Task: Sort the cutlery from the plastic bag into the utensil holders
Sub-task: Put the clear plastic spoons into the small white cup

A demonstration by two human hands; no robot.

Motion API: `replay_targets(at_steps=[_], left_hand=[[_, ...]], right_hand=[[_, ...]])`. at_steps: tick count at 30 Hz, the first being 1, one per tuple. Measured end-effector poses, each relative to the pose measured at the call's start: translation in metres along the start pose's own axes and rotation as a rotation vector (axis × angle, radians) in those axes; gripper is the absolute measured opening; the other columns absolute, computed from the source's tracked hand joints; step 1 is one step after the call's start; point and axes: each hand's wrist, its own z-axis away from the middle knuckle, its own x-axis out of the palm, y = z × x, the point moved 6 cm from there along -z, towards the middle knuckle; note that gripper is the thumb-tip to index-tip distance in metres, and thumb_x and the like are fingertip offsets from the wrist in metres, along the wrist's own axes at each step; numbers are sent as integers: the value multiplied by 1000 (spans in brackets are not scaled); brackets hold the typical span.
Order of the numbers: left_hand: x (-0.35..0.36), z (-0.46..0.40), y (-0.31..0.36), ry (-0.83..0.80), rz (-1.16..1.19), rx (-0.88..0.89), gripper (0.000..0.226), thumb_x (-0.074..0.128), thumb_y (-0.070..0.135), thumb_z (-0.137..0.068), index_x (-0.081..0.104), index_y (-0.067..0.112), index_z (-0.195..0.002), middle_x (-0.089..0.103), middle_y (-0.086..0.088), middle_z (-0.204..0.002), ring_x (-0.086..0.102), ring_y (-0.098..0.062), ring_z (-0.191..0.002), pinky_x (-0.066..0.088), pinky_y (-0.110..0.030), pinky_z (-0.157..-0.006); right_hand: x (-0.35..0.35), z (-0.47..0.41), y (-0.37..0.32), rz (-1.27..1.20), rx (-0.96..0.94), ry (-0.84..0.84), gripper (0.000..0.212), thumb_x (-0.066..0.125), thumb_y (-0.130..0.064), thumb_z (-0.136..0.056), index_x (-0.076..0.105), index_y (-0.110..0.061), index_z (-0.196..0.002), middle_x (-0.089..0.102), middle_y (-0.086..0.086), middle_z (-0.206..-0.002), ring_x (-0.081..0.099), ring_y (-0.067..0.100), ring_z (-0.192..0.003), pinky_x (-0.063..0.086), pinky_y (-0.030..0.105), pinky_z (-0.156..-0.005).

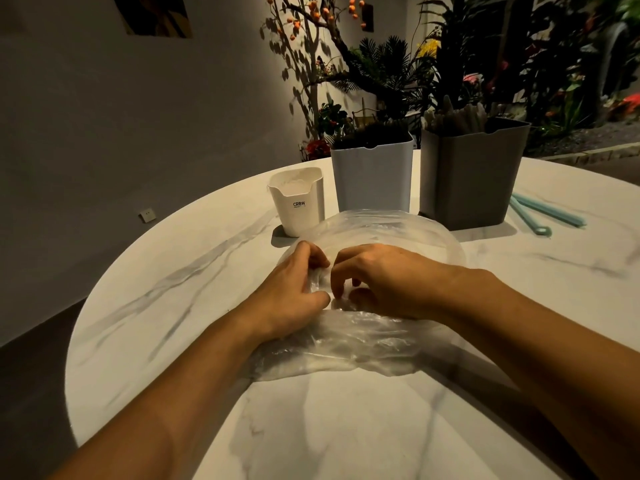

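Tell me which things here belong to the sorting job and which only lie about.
Job: plastic bag, pinched by left hand and right hand; small white holder; tall white holder; grey holder.
Lying about: blue straws; plants; table.

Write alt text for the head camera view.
Both hands, left hand and right hand, pinch a clear plastic bag on a white marble table. Behind it stand three utensil holders: small white, taller white, grey.
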Motion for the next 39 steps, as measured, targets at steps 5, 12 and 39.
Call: replay_targets(at_steps=[5,12,39], left_hand=[[-1,0,-1,18,16,-11,36,58,8,-92,45,29,-118,53,5,-128,52,-15,-118,46,-33,-105],[-5,1,-1,86,19,11,29,52,12,-100,55,27,-123,56,5,-134,54,-13,-121,45,-39,-111],[-22,4,6,445,793,-12,19,50,25,-103,65,14,-108,75,0,-100,74,-14,-93,59,-30,-88]], right_hand=[[0,2,-3,56,-13,29,25,63,-32,-93,60,-25,-116,61,-6,-112,59,12,-95,53,21,-88],[-20,10,7,27,20,302,25,67,-18,-91,59,-26,-113,66,-5,-112,59,10,-92,55,23,-87],[-30,15,25,-1135,318,523,18,58,-23,-91,74,-15,-96,72,5,-87,69,17,-75,58,24,-68]])
